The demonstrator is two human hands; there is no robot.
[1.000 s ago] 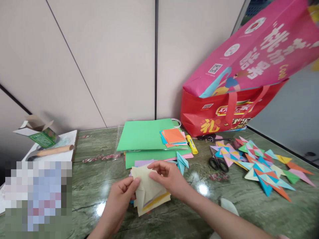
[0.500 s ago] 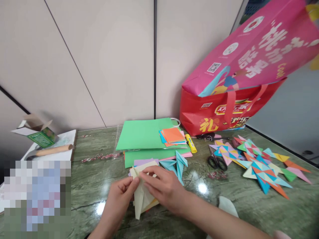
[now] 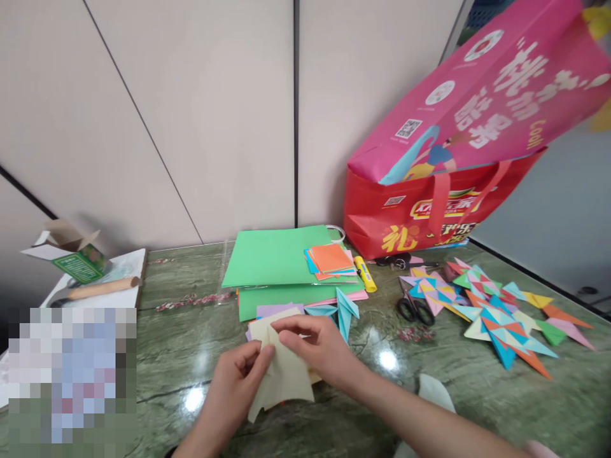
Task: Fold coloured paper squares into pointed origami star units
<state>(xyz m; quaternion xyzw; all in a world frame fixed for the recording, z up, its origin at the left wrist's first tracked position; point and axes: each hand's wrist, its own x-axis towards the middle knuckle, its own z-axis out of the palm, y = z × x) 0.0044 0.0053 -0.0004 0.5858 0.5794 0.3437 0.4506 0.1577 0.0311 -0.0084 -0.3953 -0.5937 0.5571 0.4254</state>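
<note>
A sheet of cream origami paper (image 3: 292, 381) with crease lines hangs over the stack in front of me, its lower part spread wide. My left hand (image 3: 241, 375) pinches its left side between thumb and fingers. At the upper part of the same sheet, my right hand (image 3: 319, 346) has its thumb and fingertips closed on the paper near the crease. Beneath lie other coloured sheets, with a purple paper (image 3: 279, 310) showing at the back. Just beyond my right hand is a light-blue folded paper piece (image 3: 347, 315).
Behind are green paper sheets (image 3: 272, 257), small orange squares (image 3: 333, 258) and a yellow glue stick (image 3: 365, 275). Black-handled scissors (image 3: 415, 310) and folded paper stars (image 3: 508, 324) lie right. A red bag (image 3: 382, 216) stands at the back; a wooden-handled tool (image 3: 102, 288) lies left.
The cream paper has gone from a narrow folded shape to a wider, opened one, its lower edge swinging right. Both hands have shifted slightly to the right with it.
</note>
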